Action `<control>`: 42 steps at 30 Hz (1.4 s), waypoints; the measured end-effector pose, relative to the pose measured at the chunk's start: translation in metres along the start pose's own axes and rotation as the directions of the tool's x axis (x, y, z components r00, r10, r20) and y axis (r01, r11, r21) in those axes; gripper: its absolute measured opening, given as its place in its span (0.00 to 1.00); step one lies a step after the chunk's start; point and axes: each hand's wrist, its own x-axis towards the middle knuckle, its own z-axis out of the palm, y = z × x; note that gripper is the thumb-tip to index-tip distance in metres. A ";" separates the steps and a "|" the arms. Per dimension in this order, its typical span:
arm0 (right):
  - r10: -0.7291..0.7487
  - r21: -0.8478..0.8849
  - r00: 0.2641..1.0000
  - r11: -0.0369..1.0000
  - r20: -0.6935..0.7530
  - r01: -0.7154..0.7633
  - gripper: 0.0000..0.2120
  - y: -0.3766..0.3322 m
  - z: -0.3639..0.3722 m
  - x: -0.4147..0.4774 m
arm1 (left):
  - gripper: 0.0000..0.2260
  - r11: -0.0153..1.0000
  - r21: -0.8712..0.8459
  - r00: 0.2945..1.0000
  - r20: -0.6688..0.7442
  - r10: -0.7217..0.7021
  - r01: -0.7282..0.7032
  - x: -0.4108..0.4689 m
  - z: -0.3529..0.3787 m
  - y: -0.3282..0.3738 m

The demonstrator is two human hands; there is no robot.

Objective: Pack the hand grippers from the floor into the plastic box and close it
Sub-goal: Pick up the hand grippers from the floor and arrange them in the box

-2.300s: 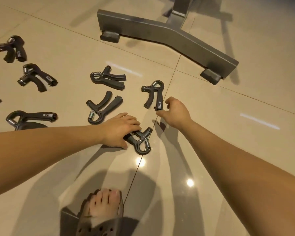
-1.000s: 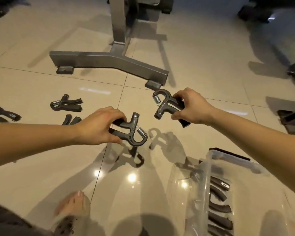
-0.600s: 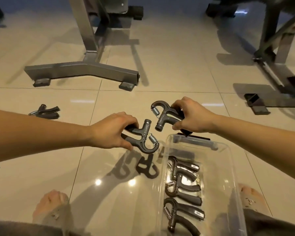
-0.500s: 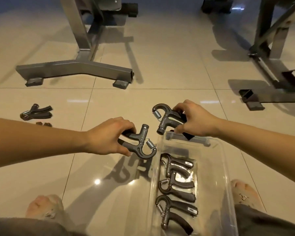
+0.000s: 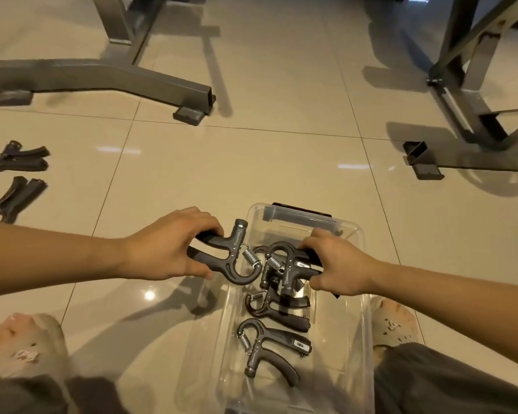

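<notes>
Item: my left hand [image 5: 162, 249], fingers wrapped round first hand gripper [image 5: 226, 259], held at the near-left rim of plastic box [image 5: 360, 234].
Item: my right hand [image 5: 338, 264], clasping second hand gripper [image 5: 287, 265] over the box.
Beneath right grip: packed grippers [image 5: 274, 343].
Far left of left grip: floor grippers [image 5: 18, 158].

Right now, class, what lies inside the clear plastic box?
In the plastic box lie a near gripper and a middle gripper in plain view. A third gripper shows partly under the held gripper in the right hand; anything further beneath them is covered.
</notes>
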 end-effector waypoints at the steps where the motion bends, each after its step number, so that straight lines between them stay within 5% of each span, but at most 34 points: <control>1: 0.001 -0.012 1.000 1.000 0.013 0.000 0.20 0.000 0.008 0.002 | 0.23 1.000 0.007 1.000 0.000 0.014 -0.014 0.000 0.001 0.000; 9: 0.041 0.001 0.998 0.999 -0.054 -0.041 0.16 0.008 0.069 0.043 | 0.23 0.998 0.016 0.998 -0.030 0.056 -0.055 -0.002 -0.009 0.002; 17: 0.194 0.086 0.944 0.980 -0.267 -0.177 0.30 0.017 0.121 0.071 | 0.25 1.000 -0.011 1.000 -0.024 0.011 -0.011 -0.012 -0.016 -0.007; 28: 0.212 -0.017 0.941 0.974 -0.263 -0.224 0.28 0.017 0.122 0.072 | 0.24 1.000 -0.031 1.000 -0.015 -0.006 0.006 -0.018 -0.019 -0.015; 34: 0.307 0.264 0.866 0.941 -0.394 -0.214 0.17 -0.019 0.055 0.041 | 0.25 1.000 0.016 0.999 -0.035 0.013 -0.013 -0.015 -0.030 -0.006; 38: 0.387 0.600 0.812 0.798 -0.437 -0.057 0.10 -0.067 0.006 0.009 | 0.26 1.000 0.022 0.998 -0.066 0.010 -0.008 -0.010 -0.033 0.005; 42: 0.475 0.904 0.844 0.426 -0.251 0.030 0.13 -0.109 -0.007 -0.021 | 0.26 0.998 0.018 0.987 -0.152 0.055 -0.052 -0.007 -0.032 0.023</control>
